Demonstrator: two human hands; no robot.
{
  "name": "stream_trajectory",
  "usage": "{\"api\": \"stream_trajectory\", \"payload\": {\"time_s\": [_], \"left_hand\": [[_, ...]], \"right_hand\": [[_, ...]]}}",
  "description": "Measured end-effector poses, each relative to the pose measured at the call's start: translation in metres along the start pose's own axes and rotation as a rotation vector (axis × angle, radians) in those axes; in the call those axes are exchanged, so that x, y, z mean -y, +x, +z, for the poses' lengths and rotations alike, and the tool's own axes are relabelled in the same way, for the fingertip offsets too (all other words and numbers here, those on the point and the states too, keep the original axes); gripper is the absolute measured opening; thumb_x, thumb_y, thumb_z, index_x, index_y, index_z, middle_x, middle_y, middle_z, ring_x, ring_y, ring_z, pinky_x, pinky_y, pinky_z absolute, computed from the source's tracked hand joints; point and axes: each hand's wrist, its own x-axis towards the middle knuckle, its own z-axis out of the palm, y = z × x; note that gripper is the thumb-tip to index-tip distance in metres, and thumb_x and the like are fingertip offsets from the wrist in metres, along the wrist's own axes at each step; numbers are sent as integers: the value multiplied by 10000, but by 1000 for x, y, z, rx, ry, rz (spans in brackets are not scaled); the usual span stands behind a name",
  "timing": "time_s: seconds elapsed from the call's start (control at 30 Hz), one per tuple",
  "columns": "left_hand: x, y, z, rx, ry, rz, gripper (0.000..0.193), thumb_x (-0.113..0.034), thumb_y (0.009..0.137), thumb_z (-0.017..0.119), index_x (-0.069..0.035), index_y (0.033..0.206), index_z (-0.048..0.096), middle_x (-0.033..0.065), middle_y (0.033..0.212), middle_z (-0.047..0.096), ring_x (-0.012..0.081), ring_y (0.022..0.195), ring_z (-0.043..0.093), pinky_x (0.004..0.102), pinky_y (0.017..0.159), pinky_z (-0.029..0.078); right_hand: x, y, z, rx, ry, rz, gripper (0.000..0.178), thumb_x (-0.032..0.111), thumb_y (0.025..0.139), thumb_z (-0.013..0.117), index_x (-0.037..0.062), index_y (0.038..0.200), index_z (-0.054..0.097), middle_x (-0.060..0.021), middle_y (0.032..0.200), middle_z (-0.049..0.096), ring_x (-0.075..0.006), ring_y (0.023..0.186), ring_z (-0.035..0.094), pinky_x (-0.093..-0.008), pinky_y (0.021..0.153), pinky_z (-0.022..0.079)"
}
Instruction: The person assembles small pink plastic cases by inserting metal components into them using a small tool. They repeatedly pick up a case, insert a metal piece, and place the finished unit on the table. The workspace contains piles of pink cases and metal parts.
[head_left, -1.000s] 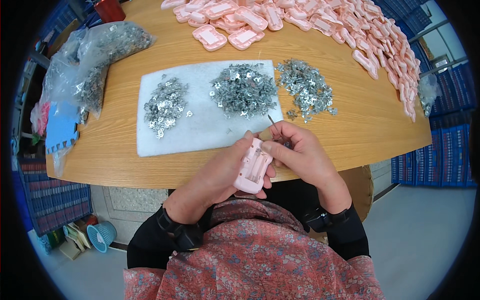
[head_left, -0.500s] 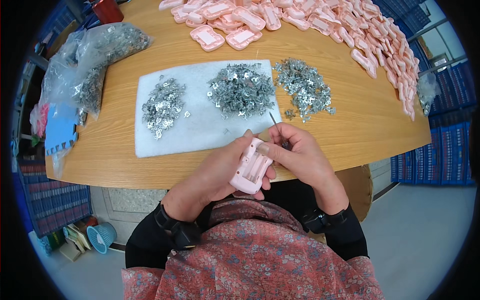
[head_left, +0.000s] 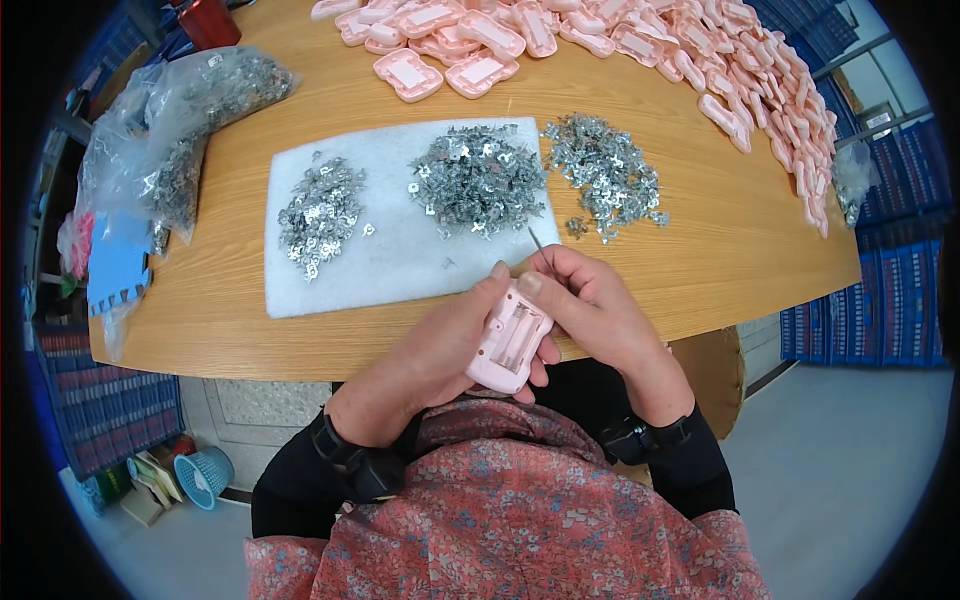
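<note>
A pale pink plastic housing (head_left: 513, 338) with a long battery compartment is held in my left hand (head_left: 455, 330), thumb along its edge and fingertips wrapped underneath. Small metal parts seem to sit at the compartment's ends. My right hand (head_left: 600, 305) is closed round a thin metal tool (head_left: 541, 250), its pointed end sticking out past the index finger; the grip hides its kind. The right thumb presses at the housing's upper corner. Just beyond my hands lies a white foam sheet (head_left: 390, 285) carrying a small heap of metal contact pieces (head_left: 322, 215) and a larger heap (head_left: 478, 180).
A third heap of metal pieces (head_left: 606, 178) lies on the wooden table (head_left: 720, 270), right of the foam. Many pink housings (head_left: 690, 50) are piled along the far and right edges. At left are clear bags of metal pieces (head_left: 195, 130), a blue foam mat (head_left: 118, 265) and a red container (head_left: 208, 22).
My right thumb has shifted up to the housing's top corner, uncovering more of the battery compartment. The housing has moved slightly right and the tool's tip slightly left.
</note>
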Motion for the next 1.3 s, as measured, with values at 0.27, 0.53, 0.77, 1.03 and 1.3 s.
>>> {"api": "stream_trajectory", "payload": {"time_s": [0.27, 0.53, 0.77, 1.03, 1.3], "left_hand": [[-2, 1, 0, -11, -23, 7, 646, -492, 1061, 129, -8, 1192, 535, 187, 874, 673, 279, 702, 694, 389, 563, 601], [-6, -5, 6, -22, 113, 157, 513, -409, 1081, 257, -33, 1378, 438, 140, 931, 669, 217, 780, 694, 342, 697, 597], [-11, -13, 1, -196, 889, 463, 354, -107, 1012, 490, -28, 1357, 480, 66, 978, 646, 90, 861, 609, 252, 737, 508], [-11, -13, 2, -211, 926, 510, 336, -178, 1013, 420, 20, 1267, 515, 123, 900, 638, 181, 762, 630, 345, 676, 512], [-11, -15, -12, 104, -63, 226, 387, -297, 1020, 455, -40, 1307, 481, 11, 858, 498, 118, 696, 489, 319, 695, 478]], "right_hand": [[0, -4, -1, 19, -23, -24, 206, 150, 993, 584, -26, 1099, 593, -6, 817, 628, -50, 613, 569, -208, 581, 467], [1, -5, -4, -2, 314, 54, 153, 129, 964, 630, 9, 1055, 602, 23, 798, 600, -27, 630, 530, -183, 563, 426], [-4, -6, -12, -41, 131, 46, 192, 179, 931, 695, 38, 1024, 603, 61, 776, 548, -10, 636, 454, -176, 553, 373], [10, -13, -2, -61, 359, -28, 191, 181, 953, 672, 33, 1040, 589, 58, 791, 546, -3, 656, 450, -177, 564, 371], [-16, -7, 5, -196, 14, -265, 205, 110, 922, 691, 20, 1071, 583, 66, 778, 508, -16, 718, 442, -186, 639, 384]]}}
